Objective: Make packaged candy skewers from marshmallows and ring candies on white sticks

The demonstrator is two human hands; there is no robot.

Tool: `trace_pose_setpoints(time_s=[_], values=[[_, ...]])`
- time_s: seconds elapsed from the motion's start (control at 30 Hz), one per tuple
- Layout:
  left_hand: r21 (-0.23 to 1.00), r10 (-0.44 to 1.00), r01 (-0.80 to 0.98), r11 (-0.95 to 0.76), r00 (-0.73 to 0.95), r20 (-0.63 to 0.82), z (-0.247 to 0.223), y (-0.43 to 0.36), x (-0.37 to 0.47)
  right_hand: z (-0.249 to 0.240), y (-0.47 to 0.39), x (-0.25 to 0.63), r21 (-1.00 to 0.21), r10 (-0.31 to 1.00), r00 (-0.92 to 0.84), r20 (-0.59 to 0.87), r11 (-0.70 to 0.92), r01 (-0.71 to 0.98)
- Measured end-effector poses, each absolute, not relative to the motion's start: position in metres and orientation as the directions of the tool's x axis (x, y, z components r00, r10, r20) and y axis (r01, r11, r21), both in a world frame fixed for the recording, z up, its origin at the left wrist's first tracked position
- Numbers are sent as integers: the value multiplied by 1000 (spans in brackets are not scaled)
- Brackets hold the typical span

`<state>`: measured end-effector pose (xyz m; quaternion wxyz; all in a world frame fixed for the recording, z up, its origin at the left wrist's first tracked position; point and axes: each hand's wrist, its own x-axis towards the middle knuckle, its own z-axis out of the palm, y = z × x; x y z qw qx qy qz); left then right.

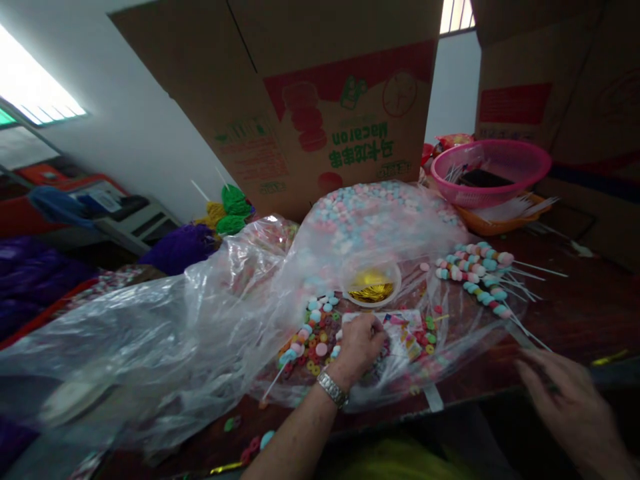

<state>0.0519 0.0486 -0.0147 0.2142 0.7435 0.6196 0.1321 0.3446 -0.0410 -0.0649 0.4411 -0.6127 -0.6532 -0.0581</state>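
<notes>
My left hand (357,343), with a watch (332,389) on its wrist, rests over a small pile of printed wrappers (407,340) and loose candy rings (320,347). Its fingers are curled together, and whatever they pinch is hidden. Left of it lies a candy skewer (299,340) of pastel pieces on a white stick. My right hand (565,393) is slightly blurred at the table's front edge, fingers stretched out and apart, holding nothing visible. Beyond it, finished-looking candy skewers (475,270) lie in a bunch, sticks pointing right.
A clear bowl (373,283) holds gold twist ties. Behind it slumps a big plastic bag (370,220) of pastel candies. A large cardboard box (320,113) stands at the back. A pink basket (493,173) sits over an orange one (500,217) at the right.
</notes>
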Motion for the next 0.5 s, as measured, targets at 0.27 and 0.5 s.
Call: trace_pose_setpoints(time_s=[0.27,0.5], values=[[617,919,713,-332,393,40,35,17,35,-7,20,195,-728,809,-404,427,573,377],[656,942,707,-265,334,21,15,8,33,-5,1,208,-938,938,-317,138,227,263]])
